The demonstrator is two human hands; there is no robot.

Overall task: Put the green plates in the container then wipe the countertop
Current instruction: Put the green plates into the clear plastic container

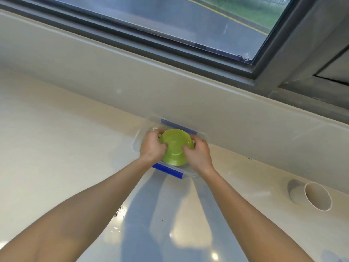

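Green plates point(174, 148), stacked and seen between our two hands, sit inside the clear container point(137, 143), which stands on the pale bench point(56, 138) close against the low back ledge under the window point(170, 19). Going from the left, we see a scatter of dark crumbs point(119, 210) on the bench near our left forearm, well apart from the container. Next comes our left hand point(152, 146), its grip curled round the left edge of the plates, fingers over the rim and thumb pressed on the near side. The plates themselves fill the middle of the container, the upper one tilted a little so that its hollow faces us, the lower ones showing as a lighter green edge beneath. A blue clip point(178, 126) runs along the container's far rim, just beside the ledge, and a second blue clip point(167, 170) runs along its near rim, partly under our wrists. Our right hand point(198, 155) grasps the right edge of the plates in the same way, its grip closed on the rim with the fingers reaching over the far side. Further right, well apart from the container, a white tube point(311, 195) lies on its side on the bench with its open end turned toward us. Bright spots of light reflect off the glossy bench surface near the bottom of the view.
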